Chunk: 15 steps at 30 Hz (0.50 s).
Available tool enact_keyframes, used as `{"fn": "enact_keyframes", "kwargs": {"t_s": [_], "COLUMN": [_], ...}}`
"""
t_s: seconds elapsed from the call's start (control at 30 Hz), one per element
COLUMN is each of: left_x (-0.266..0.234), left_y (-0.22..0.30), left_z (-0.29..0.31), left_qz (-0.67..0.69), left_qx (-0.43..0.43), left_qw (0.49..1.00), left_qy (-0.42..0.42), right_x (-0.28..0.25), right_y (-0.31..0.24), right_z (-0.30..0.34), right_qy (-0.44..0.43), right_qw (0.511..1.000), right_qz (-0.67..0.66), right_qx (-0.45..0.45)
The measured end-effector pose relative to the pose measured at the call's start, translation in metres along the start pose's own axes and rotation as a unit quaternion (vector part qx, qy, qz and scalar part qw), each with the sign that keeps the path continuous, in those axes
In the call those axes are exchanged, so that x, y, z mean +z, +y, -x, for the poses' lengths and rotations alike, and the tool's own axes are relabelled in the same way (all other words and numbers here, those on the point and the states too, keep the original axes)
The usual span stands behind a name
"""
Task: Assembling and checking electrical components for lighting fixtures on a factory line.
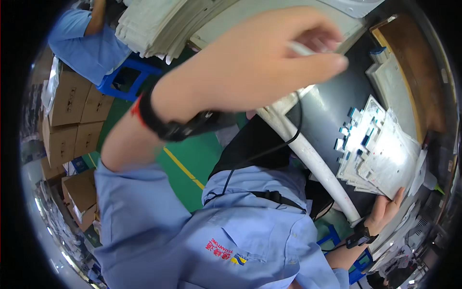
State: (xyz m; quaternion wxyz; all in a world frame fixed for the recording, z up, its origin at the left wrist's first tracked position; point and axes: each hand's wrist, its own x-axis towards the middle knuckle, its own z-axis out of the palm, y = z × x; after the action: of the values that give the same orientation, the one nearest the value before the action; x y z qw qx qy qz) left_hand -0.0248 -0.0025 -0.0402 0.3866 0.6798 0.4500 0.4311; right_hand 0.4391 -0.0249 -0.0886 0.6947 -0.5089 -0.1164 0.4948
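My left hand reaches across the upper middle, slightly blurred, with its fingers curled toward the thumb. A thin whitish piece shows between thumb and fingers; its kind cannot be made out. My right hand is at the lower right, its fingers closed on the near edge of a flat white panel. That panel lies on top of several similar white panels, fanned out, with small blue-and-white tabs sticking out along their left side. The undersides of the right fingers are hidden.
The panels lie on a dark tabletop with a white rounded front edge. More pale panels lean by a wooden board. Stacked grey-white sheets stand at upper left, near another person's blue sleeve, a blue stool and cartons.
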Motion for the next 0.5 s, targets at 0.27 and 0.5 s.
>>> {"fn": "enact_keyframes", "kwargs": {"t_s": [0.27,0.5], "left_x": [-0.038,0.05], "left_y": [-0.136,-0.415], "left_z": [0.183,0.356], "left_qz": [0.383,0.427], "left_qx": [-0.169,-0.529], "left_qw": [0.891,0.624], "left_qy": [0.175,0.385], "right_x": [-0.013,-0.025], "right_y": [0.01,0.001], "right_z": [-0.006,-0.019], "right_qy": [-0.026,-0.017], "right_qw": [0.999,0.997], "right_qz": [-0.029,0.062], "right_qx": [0.001,-0.03]}}
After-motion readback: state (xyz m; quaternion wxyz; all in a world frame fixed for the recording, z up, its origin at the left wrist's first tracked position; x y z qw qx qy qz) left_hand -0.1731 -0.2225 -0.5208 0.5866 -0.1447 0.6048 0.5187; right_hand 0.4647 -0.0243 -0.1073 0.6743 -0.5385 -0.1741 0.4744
